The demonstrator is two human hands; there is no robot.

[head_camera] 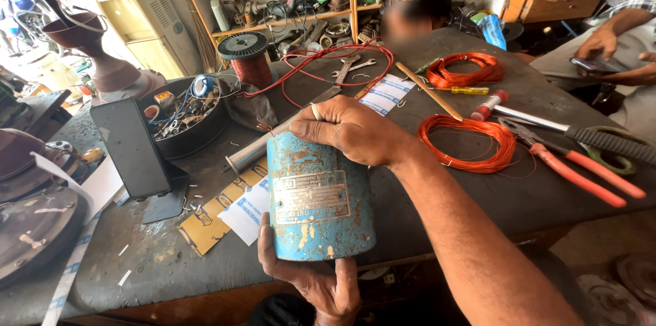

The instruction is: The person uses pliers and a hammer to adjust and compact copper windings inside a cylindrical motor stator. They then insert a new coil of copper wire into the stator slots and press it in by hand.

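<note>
- A blue metal cylinder (320, 196), rusted in patches and bearing a grey plate on its side, was held upright at the near edge of the dark workbench (437, 210), partly over the edge and close to the body.
- The left hand (311, 281) was cupped under the cylinder's base, fingers curled up around the lower left side and the thumb pressed up against the bottom rim — closed on it from beneath.
- The right hand (352, 129) was laid over the top rim, fingers bent and gripping down at the far left of the top; what lay beneath the fingertips could not be made out.
- A slip seemed the main risk: the cylinder looked heavy and its painted wall smooth, so a loosened lower grip could have let it drop past the bench edge.
- Fingers over the open top could have been nicked by a sharp rim or stray wire ends.
- A metal rod (256, 150) lay just behind the cylinder, and a tilt backwards could have knocked it.
- Two coils of orange wire (466, 141) lay to the right with orange-handled pliers (574, 169) and a hammer (547, 121) — near enough to be snagged by a swinging forearm.
- A black bowl of small parts (183, 117) and a spool of copper wire (247, 59) stood well apart to the left.
</note>
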